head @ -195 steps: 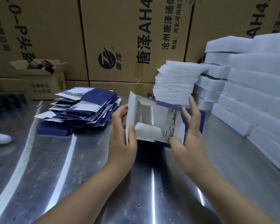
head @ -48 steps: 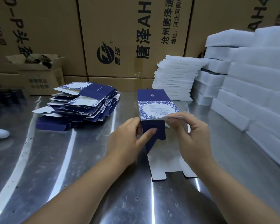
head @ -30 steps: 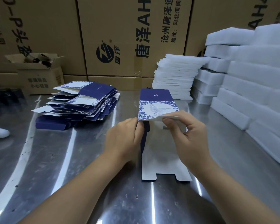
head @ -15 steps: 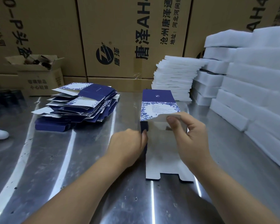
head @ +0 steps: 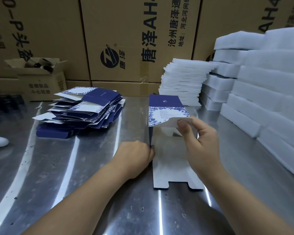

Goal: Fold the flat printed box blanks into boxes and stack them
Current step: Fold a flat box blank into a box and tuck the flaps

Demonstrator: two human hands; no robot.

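Left hand [head: 136, 155] lower on blank [head: 170, 161], carton [head: 126, 31] "AH"

Single head-worn view, aimed forward and down.
The steel table [head: 41, 167] is seen from close above its near edge; cartons [head: 126, 39] are framed beyond its far edge.

The box blank [head: 165, 106] I hold is navy on its far panel with 1 white emblem; the next panel is white, framed in blue flowers, and the inside white. The pile of blanks [head: 92, 107] far left repeats that print. The table [head: 66, 175] is silver, the cartons [head: 129, 31] brown with black lettering, the foam [head: 270, 85] at right white.
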